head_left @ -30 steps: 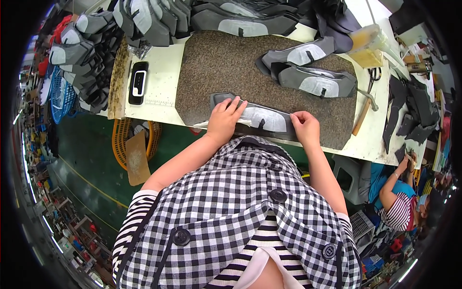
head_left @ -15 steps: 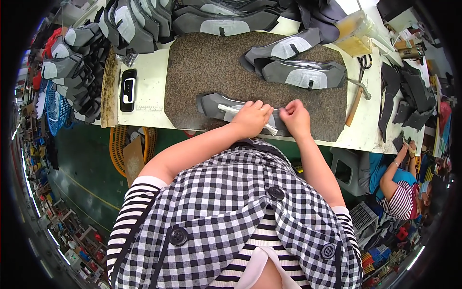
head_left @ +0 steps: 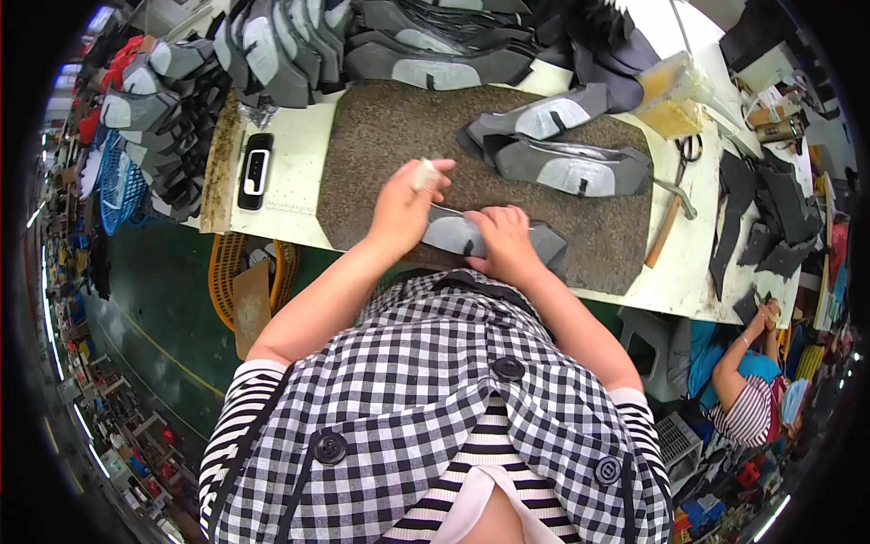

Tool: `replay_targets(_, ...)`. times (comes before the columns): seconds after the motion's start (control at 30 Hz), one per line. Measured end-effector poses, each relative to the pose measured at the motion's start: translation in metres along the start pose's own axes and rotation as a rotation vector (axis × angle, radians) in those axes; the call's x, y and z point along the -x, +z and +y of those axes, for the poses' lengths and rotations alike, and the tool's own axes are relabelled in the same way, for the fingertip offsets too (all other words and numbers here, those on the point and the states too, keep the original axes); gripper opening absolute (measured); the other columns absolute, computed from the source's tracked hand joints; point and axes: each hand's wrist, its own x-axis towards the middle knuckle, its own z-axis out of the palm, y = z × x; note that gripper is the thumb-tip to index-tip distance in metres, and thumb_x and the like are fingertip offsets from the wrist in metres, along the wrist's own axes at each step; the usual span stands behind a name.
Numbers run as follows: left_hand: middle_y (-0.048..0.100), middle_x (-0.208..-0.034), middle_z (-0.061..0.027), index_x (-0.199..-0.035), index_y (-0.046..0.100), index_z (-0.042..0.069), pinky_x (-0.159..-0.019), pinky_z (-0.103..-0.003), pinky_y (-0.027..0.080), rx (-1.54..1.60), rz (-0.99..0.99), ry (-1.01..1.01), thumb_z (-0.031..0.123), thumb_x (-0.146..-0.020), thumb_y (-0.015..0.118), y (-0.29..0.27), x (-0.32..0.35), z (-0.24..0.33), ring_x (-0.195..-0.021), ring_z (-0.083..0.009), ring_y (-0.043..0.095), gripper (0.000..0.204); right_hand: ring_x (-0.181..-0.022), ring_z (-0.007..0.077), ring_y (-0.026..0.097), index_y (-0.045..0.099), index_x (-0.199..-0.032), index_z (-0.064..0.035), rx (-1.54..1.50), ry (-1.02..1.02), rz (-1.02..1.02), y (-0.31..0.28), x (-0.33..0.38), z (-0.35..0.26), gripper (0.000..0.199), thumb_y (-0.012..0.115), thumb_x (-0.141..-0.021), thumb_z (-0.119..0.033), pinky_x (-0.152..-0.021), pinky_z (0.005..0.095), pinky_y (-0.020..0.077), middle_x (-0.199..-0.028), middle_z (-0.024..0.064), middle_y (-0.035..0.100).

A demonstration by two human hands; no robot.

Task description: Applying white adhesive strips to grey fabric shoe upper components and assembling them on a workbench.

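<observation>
Grey sheet material makes up the curved piece [head_left: 450,234] lying under and between the two hands, its pale patch showing between them and one dark end reaching out past the right hand [head_left: 504,238]. That hand lies across the piece, partly open: fingers lightly bent toward the far edge, thumb parted from them near the edge closest to the body. Whether it pinches or only presses cannot be told. Beyond the piece's other end, the left hand [head_left: 405,207] is raised and half curled, a small whitish bit [head_left: 423,175] showing among its fingers; how firmly it is held is unclear. Beneath both hands spreads a speckled brown mat [head_left: 390,127]. Farther from the body than the right hand, two similar grey pieces [head_left: 571,168] overlap; to that hand's right lies a hammer [head_left: 665,230].
</observation>
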Motion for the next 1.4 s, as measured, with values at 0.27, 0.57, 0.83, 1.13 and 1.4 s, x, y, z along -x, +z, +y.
replay_targets(0.27,0.054,-0.131,-0.0172,-0.133,0.049,-0.003,-0.105,-0.039,0.041,0.814,-0.098,-0.193,0.03,-0.102,0.044,-0.028,-0.001,0.014,-0.122,-0.0269,0.052,0.046,-0.11,0.0302,0.054,0.061,-0.113,-0.0128,0.288,-0.033,0.314,-0.134,-0.038,-0.014,0.058,0.082,-0.06,-0.017,-0.099,0.0481,0.038,-0.118,0.0102,0.058)
replay_targets(0.57,0.053,-0.134,-0.0132,-0.132,0.048,-0.004,-0.104,-0.036,0.04,1.024,-0.202,-0.254,0.03,-0.102,0.042,-0.012,0.002,0.011,-0.121,-0.0224,0.052,0.046,-0.075,0.0144,0.065,0.069,-0.088,-0.0014,-0.908,0.354,0.126,-0.033,-0.083,-0.057,0.011,0.073,-0.081,-0.009,-0.068,0.0275,0.0503,-0.089,0.0059,0.07)
replay_targets(0.83,0.066,-0.104,-0.0063,-0.116,0.063,0.005,-0.07,-0.026,0.047,0.416,0.161,-0.193,0.027,-0.101,0.044,-0.073,-0.083,0.007,-0.077,-0.0103,0.057,0.032,-0.072,0.012,0.064,0.063,-0.093,-0.0014,-1.211,0.402,0.244,-0.097,-0.076,0.016,0.006,0.064,-0.09,-0.007,-0.069,0.0246,0.0527,-0.084,0.0063,0.068)
replay_targets(1.13,0.065,-0.095,-0.0108,-0.093,0.069,0.01,-0.079,-0.042,0.049,-1.17,-0.065,0.426,0.021,-0.077,0.07,-0.098,-0.247,-0.008,-0.091,-0.0342,0.061,0.02,-0.09,0.0197,0.062,0.063,-0.088,-0.0055,-0.047,-0.091,0.262,-0.085,-0.225,0.051,0.006,0.066,-0.083,-0.006,-0.076,0.0319,0.0485,-0.102,0.0051,0.064)
replay_targets(1.4,0.068,-0.086,-0.012,-0.097,0.069,0.012,-0.074,-0.041,0.048,-0.93,-0.478,0.116,0.033,-0.085,0.068,-0.077,-0.226,0.025,-0.082,-0.0317,0.064,0.024,-0.097,0.0229,0.057,0.061,-0.077,-0.0121,0.317,-0.457,0.122,-0.103,-0.222,0.087,0.007,0.061,-0.072,-0.008,-0.096,0.0405,0.0395,-0.094,0.0015,0.06)
